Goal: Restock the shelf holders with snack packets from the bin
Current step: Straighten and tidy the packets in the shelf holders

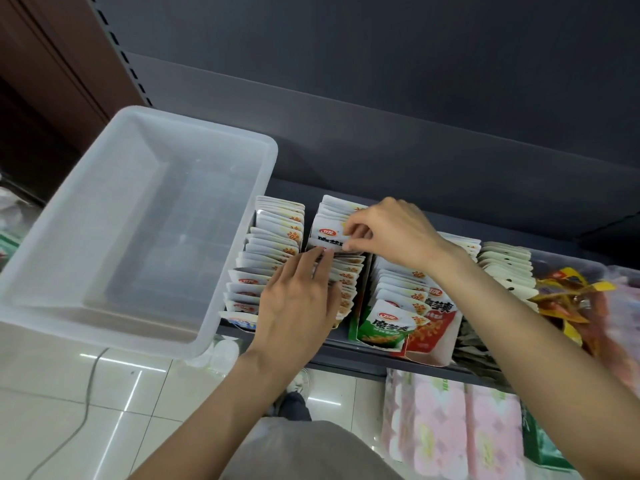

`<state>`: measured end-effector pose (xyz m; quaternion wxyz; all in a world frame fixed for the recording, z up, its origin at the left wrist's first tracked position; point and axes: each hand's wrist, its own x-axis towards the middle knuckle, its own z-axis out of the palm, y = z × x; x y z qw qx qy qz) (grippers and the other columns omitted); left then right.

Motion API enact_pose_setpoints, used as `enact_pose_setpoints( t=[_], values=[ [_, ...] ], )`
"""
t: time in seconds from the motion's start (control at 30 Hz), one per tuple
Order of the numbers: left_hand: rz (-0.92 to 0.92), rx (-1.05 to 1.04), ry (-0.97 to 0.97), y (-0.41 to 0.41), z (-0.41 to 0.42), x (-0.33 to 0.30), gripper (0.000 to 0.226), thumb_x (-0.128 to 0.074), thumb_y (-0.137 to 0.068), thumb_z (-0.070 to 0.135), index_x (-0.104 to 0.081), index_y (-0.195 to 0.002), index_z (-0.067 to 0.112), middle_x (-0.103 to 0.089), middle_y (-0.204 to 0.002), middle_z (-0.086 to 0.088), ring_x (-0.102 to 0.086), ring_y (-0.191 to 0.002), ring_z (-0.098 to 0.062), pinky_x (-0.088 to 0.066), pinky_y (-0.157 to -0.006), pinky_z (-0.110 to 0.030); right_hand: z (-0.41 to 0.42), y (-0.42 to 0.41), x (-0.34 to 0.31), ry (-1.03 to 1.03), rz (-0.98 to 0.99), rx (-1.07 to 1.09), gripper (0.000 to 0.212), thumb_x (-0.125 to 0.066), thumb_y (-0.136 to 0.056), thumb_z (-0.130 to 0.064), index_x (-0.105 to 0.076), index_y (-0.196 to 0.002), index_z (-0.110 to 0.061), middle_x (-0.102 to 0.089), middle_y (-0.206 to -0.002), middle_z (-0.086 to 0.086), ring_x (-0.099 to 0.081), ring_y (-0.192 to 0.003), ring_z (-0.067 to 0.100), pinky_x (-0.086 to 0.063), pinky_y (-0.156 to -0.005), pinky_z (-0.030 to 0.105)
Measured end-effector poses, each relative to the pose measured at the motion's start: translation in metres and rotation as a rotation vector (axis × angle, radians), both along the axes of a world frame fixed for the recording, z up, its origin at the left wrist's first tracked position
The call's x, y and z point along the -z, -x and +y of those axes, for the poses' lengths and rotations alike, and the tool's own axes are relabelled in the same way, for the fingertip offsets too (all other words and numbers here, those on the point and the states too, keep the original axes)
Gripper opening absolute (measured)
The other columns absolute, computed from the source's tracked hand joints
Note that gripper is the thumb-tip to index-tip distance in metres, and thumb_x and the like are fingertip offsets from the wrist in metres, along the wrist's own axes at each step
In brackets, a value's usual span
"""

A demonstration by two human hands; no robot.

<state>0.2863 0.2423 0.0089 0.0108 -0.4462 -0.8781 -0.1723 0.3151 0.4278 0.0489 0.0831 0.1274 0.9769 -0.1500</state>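
Note:
A translucent plastic bin rests on the shelf's left end and looks empty inside. To its right stand rows of white snack packets in shelf holders: a left row, a middle row and a right row fronted by green and red packets. My right hand pinches a white snack packet standing upright near the back of the middle row. My left hand lies over the front packets of that row, fingertips pressing them forward at the held packet's base.
Further right lie another row of white packets and loose orange-yellow wrappers. Pink tissue packs sit on the lower shelf. The dark shelf back panel rises behind. Tiled floor and a grey cable are below left.

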Motion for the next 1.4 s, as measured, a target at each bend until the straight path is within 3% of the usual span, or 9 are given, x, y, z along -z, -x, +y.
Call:
enact_pose_setpoints(
  t=[0.17,0.27,0.4,0.67,0.87,0.97,1.17,1.3,1.4],
  values=[
    [-0.041,0.017,0.049,0.003,0.002,0.000,0.045,-0.069,-0.081,0.029,-0.062,-0.120,0.008,-0.065,-0.117,-0.008,-0.066,-0.097,-0.022,-0.056,-0.073,-0.032,-0.006,0.016,0.002,-0.124,-0.060,-0.061,0.012,-0.063,-0.089,-0.030,-0.072,-0.096,-0.026,-0.071,-0.091,-0.006,-0.063,-0.089,0.019,-0.043,-0.073,0.029],
    [-0.090,0.004,0.061,0.003,0.006,-0.004,0.056,-0.062,-0.087,0.035,-0.050,-0.133,0.007,-0.055,-0.132,-0.009,-0.060,-0.111,-0.023,-0.054,-0.079,-0.031,-0.004,0.014,-0.001,-0.210,0.056,-0.017,0.016,-0.053,-0.091,-0.020,-0.069,-0.091,-0.025,-0.069,-0.087,-0.005,-0.062,-0.084,0.024,-0.039,-0.068,0.029],
    [-0.275,-0.014,-0.049,-0.002,0.019,0.008,0.073,-0.039,-0.097,0.043,-0.003,-0.150,0.006,-0.005,-0.158,-0.011,-0.012,-0.145,-0.022,-0.018,-0.112,-0.025,-0.002,0.011,-0.004,-0.244,0.149,0.011,0.015,-0.052,-0.091,-0.021,-0.066,-0.092,-0.025,-0.068,-0.084,-0.006,-0.062,-0.082,0.022,-0.036,-0.064,0.028],
    [-0.298,-0.151,-0.163,0.001,0.055,0.031,0.074,-0.030,-0.097,0.045,0.001,-0.148,-0.001,0.005,-0.157,-0.018,0.005,-0.145,-0.025,-0.002,-0.119,-0.033,0.000,0.014,0.002,-0.135,0.156,0.063,0.007,-0.066,-0.087,-0.029,-0.071,-0.087,-0.024,-0.066,-0.085,-0.008,-0.061,-0.082,0.017,-0.038,-0.069,0.026],
    [-0.226,-0.150,-0.275,-0.003,0.064,0.038,0.067,-0.030,-0.096,0.037,-0.009,-0.149,0.003,-0.004,-0.156,-0.020,-0.004,-0.145,-0.030,-0.005,-0.117,-0.035,-0.007,0.015,0.000,-0.369,0.159,-0.059,0.012,-0.060,-0.087,-0.018,-0.069,-0.081,-0.022,-0.063,-0.080,-0.005,-0.061,-0.077,0.022,-0.032,-0.058,0.027],
    [-0.340,-0.173,-0.357,0.001,0.065,0.038,0.060,-0.036,-0.099,0.027,-0.012,-0.150,0.005,-0.004,-0.157,-0.016,-0.006,-0.146,-0.027,-0.011,-0.117,-0.034,-0.008,0.005,0.005,-0.448,0.220,-0.231,0.016,-0.079,-0.068,-0.011,-0.069,-0.063,-0.023,-0.061,-0.062,-0.006,-0.059,-0.062,0.020,-0.037,-0.052,0.022],
    [-0.494,-0.248,-0.569,0.015,0.064,0.037,0.046,-0.049,-0.096,0.010,-0.039,-0.141,0.010,-0.035,-0.150,-0.004,-0.040,-0.134,-0.016,-0.041,-0.103,-0.026,0.010,-0.014,0.007,-0.098,0.272,-0.091,0.025,-0.066,-0.087,-0.022,-0.069,-0.112,-0.018,-0.064,-0.109,-0.004,-0.055,-0.097,0.019,-0.046,-0.081,0.031],
    [-0.548,-0.294,-0.535,0.017,0.068,0.034,0.050,-0.048,-0.097,0.016,-0.031,-0.144,0.012,-0.041,-0.146,-0.006,-0.050,-0.125,-0.019,-0.043,-0.094,-0.022,0.006,-0.011,0.004,0.025,0.106,0.056,0.063,-0.070,-0.084,-0.029,-0.044,-0.141,-0.022,-0.050,-0.130,0.000,-0.059,-0.090,0.012,-0.049,-0.088,0.036],
    [-0.478,-0.268,-0.465,0.020,0.071,0.034,0.049,-0.045,-0.098,0.017,-0.030,-0.145,0.013,-0.044,-0.144,-0.006,-0.053,-0.120,-0.021,-0.047,-0.091,-0.028,0.011,0.001,0.002,0.031,0.023,0.104,0.074,-0.074,-0.080,-0.031,-0.038,-0.143,-0.020,-0.049,-0.131,0.003,-0.061,-0.094,0.017,-0.046,-0.091,0.034]
  ],
)
